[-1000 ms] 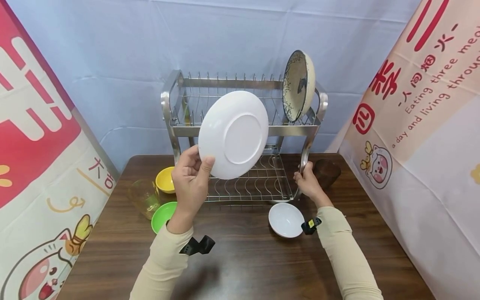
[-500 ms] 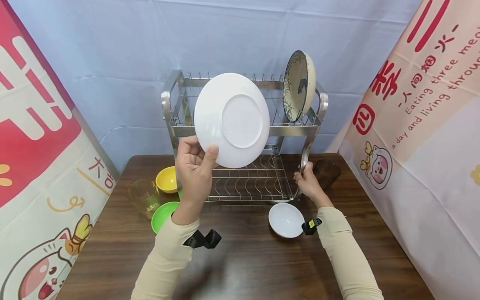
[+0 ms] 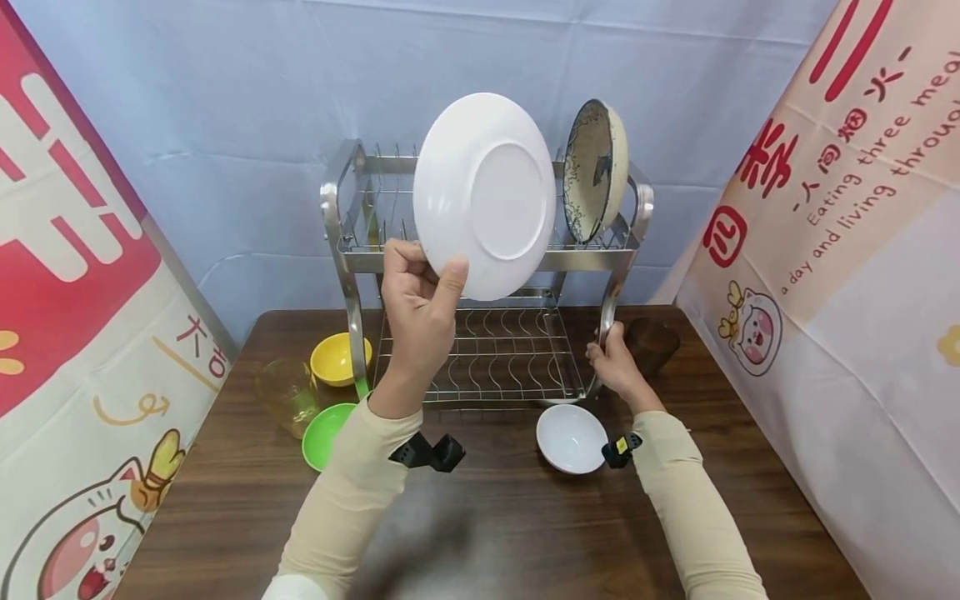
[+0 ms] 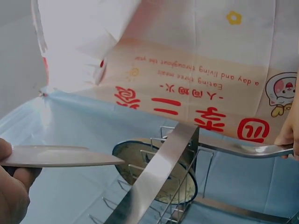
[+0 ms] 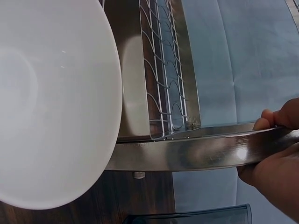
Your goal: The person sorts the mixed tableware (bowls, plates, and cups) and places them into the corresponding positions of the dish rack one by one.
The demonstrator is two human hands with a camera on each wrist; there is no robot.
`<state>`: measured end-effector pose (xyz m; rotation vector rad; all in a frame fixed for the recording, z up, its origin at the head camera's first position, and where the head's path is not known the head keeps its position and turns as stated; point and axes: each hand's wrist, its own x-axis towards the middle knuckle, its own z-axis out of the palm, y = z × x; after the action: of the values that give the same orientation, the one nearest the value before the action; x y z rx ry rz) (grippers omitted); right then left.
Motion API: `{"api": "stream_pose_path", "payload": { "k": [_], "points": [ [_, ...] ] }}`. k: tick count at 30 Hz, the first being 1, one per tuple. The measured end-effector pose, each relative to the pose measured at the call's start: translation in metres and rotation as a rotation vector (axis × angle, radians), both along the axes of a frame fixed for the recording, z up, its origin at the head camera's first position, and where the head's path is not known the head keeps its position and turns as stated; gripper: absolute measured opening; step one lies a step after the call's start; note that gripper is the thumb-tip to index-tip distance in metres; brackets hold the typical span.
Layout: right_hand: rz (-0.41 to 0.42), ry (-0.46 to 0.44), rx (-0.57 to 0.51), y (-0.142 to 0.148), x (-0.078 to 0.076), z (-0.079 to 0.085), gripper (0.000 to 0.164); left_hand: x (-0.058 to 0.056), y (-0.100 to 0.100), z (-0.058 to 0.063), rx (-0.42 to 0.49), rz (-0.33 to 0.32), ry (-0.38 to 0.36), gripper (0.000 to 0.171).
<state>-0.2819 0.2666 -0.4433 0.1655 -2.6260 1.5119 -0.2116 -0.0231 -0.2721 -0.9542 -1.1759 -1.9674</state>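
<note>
My left hand [image 3: 422, 312] pinches the lower left edge of a white plate [image 3: 450, 183], thumb on its underside. The plate is tilted up in front of the upper tier of a metal dish rack [image 3: 585, 261], its foot ring facing me. In the left wrist view the plate [image 4: 60, 156] shows edge-on. Down at the rack's right front leg, my right hand [image 3: 619, 363] grips the metal; the right wrist view shows fingers and thumb round that leg [image 5: 201, 151]. A cream patterned bowl [image 3: 617, 167] stands on edge at the upper tier's right end.
A white bowl [image 3: 572, 439] sits on the wooden table [image 3: 510, 542] before the rack. Left of the rack are a yellow bowl [image 3: 332, 360], a green bowl [image 3: 324, 437] and a clear amber glass [image 3: 285, 396]. A dark glass [image 3: 654, 343] stands behind my right hand.
My left hand has raised the white plate from in front of the rack's middle to upper-tier height, moving slightly right. My right hand has stayed on the rack's leg.
</note>
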Motion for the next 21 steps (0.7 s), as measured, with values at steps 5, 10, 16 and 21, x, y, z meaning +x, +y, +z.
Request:
{"api": "stream_pose_path", "payload": {
  "k": [5, 10, 16, 21],
  "points": [
    [-0.004, 0.015, -0.005, -0.001, 0.0, 0.001, 0.021, -0.006, 0.009, 0.006, 0.01, -0.022, 0.025, 0.019],
    [-0.005, 0.026, -0.009, -0.001, 0.0, 0.001, 0.022, -0.011, 0.02, 0.013, 0.006, 0.011, 0.032, 0.018],
    [-0.005, 0.021, -0.018, -0.001, 0.001, 0.003, 0.022, -0.018, 0.034, 0.019, 0.024, 0.075, 0.008, 0.017],
    [0.0, 0.016, -0.033, 0.0, 0.0, 0.002, 0.023, -0.025, 0.044, 0.026, 0.073, 0.09, -0.026, 0.018]
  ]
}}
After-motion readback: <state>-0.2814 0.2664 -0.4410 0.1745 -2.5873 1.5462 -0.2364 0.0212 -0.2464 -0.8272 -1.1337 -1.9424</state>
